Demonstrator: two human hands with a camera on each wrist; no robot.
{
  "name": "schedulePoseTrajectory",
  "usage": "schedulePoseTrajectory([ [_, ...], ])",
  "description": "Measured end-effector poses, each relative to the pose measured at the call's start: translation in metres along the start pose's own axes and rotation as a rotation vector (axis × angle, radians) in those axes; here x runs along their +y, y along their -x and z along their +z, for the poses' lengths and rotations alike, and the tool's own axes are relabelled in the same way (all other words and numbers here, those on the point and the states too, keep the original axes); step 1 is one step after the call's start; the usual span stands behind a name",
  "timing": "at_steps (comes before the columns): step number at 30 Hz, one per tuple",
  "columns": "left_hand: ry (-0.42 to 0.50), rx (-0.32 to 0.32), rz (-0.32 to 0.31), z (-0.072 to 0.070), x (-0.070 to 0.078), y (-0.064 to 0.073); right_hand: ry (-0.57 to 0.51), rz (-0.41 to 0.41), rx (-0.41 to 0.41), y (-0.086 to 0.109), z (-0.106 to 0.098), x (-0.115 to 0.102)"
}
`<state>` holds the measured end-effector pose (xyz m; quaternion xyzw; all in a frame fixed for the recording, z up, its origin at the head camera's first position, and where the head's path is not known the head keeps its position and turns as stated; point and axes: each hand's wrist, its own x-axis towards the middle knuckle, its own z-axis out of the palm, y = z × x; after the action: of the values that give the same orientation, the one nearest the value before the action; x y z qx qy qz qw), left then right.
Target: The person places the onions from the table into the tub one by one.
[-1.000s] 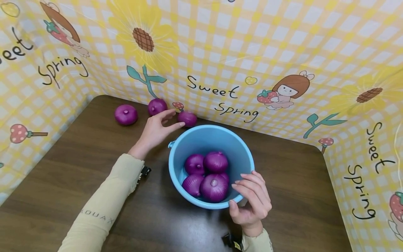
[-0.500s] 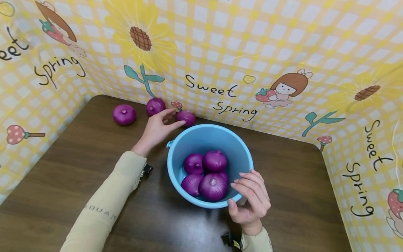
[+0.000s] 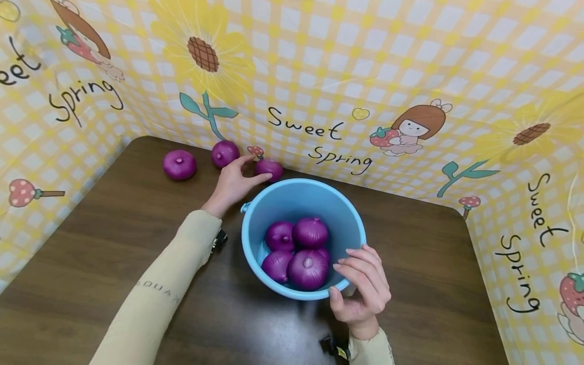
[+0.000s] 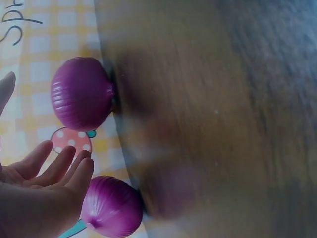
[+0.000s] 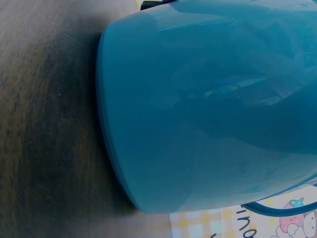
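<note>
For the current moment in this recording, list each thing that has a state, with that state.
Blue bucket: open-topped, partly filled
Bucket handle: lowered, partly seen
Bucket onions: whole, at least five
Table onions: three, whole, apart
Left grip: fingers spread at the rightmost table onion, contact unclear
Right grip: holding the bucket's rim
Checked cloth: hung, slightly wrinkled

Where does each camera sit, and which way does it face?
Head: worn on the head, looking forward and down at the blue bucket and onions; left hand, right hand and sleeves show.
Left wrist: worn there, looking toward two onions by the patterned cloth; part of the left hand shows.
Right wrist: worn there, looking at the bucket's outside; no hand plainly shows.
Head and left wrist views share those two onions.
</note>
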<state>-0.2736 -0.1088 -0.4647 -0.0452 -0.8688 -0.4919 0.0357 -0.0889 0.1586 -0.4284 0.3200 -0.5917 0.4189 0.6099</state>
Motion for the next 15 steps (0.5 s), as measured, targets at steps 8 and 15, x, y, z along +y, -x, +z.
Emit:
schedulePoseTrajectory([
  [8,-0.023,0.01,-0.02,0.008,-0.007,-0.006,-0.002,-0.001,0.002,0.002,0.0,0.0],
  [15,-0.041,0.01,-0.035,0.015,-0.007,-0.006,0.001,-0.003,-0.001,0.003,0.0,0.0],
])
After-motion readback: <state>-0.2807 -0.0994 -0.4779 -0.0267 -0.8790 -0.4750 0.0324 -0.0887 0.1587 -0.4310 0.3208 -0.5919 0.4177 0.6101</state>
